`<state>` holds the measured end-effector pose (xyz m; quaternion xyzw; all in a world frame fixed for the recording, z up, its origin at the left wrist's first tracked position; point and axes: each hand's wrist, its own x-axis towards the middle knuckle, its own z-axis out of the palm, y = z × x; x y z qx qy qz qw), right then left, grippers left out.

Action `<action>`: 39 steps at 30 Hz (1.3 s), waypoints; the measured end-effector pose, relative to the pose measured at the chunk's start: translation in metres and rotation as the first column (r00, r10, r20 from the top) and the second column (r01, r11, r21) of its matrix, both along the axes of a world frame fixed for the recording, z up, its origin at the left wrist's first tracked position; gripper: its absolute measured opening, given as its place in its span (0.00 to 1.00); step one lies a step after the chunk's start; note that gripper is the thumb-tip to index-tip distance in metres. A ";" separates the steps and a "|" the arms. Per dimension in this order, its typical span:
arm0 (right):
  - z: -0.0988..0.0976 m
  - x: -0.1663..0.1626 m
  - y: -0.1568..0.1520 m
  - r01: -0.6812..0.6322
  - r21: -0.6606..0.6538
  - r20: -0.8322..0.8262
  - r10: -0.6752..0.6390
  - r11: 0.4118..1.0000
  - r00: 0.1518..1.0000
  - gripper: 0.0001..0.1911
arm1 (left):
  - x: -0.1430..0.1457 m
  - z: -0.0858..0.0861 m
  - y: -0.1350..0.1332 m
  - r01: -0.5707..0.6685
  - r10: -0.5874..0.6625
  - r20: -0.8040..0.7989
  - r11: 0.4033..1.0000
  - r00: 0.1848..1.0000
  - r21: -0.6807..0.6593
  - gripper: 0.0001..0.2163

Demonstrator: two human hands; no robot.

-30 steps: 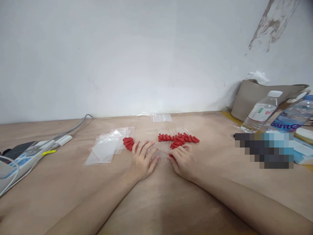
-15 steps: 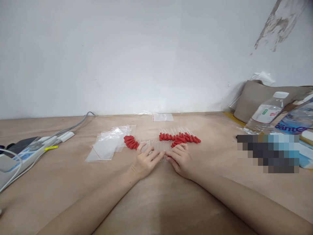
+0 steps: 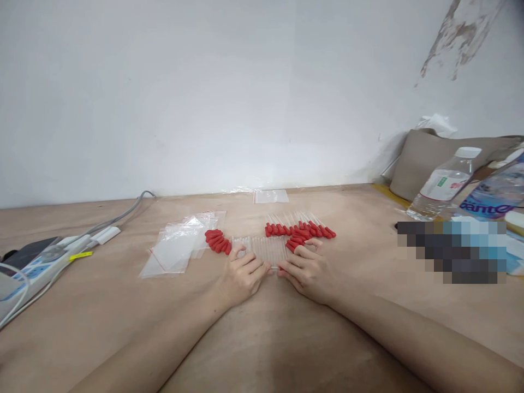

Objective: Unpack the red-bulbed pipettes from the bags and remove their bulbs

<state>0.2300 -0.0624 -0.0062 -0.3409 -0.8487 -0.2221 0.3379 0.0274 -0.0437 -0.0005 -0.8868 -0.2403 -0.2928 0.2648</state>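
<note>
A row of glass droppers with red rubber bulbs lies side by side in front of me, their clear tubes (image 3: 262, 248) between a left bunch of red bulbs (image 3: 216, 241) and a right bunch partly under my fingers. My left hand (image 3: 244, 274) is closed, fingers curled over the near left part of the row. Bent in a pinch at the near right end, my right hand (image 3: 305, 270) has a bit of red showing at its fingertips. Both thumbs are mostly hidden. Just behind, more droppers (image 3: 301, 228) lie with their tubes pointing to the wall.
Clear zip bags (image 3: 172, 251) are spread left of the droppers, and another bag (image 3: 271, 196) lies near the wall. A power strip (image 3: 36, 273) with cables is at far left. At right stand a water bottle (image 3: 444, 185), a larger bottle (image 3: 495, 191) and a grey-brown bag (image 3: 409, 164).
My hands have moved slightly apart, my right hand shifting right, and more of the clear tubes shows between them. The view has shifted a little.
</note>
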 end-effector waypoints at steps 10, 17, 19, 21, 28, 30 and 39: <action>-0.003 0.010 -0.005 -0.042 0.138 0.048 0.036 0.990 0.998 0.09 | -0.001 -0.001 -0.005 0.019 -0.009 0.091 0.993 0.996 -0.112 0.08; -0.002 0.036 0.010 0.040 0.049 -0.171 -0.031 0.998 0.985 0.12 | -0.017 0.001 0.003 -0.095 0.156 0.232 0.962 0.960 -0.255 0.13; 0.001 0.043 0.021 0.073 -0.068 -0.369 -0.093 0.995 0.925 0.11 | -0.021 0.002 0.008 -0.122 0.219 0.283 0.938 0.934 -0.323 0.12; 0.002 0.048 0.034 0.088 -0.188 -0.543 -0.178 0.978 0.820 0.12 | -0.022 0.002 0.013 -0.120 0.242 0.298 0.919 0.923 -0.375 0.11; -0.007 0.066 0.047 0.118 -0.433 -0.605 -0.385 0.894 0.697 0.15 | -0.013 -0.007 0.029 -0.083 0.197 0.329 0.940 0.923 -0.331 0.14; -0.008 0.070 0.043 0.110 -0.494 -0.576 -0.420 0.862 0.701 0.12 | -0.013 -0.008 0.030 -0.061 0.174 0.347 0.948 0.922 -0.312 0.12; -0.014 0.078 0.042 0.116 -0.555 -0.389 -0.379 0.824 0.840 0.04 | -0.011 -0.010 0.027 0.038 0.044 0.298 0.964 0.954 -0.264 0.07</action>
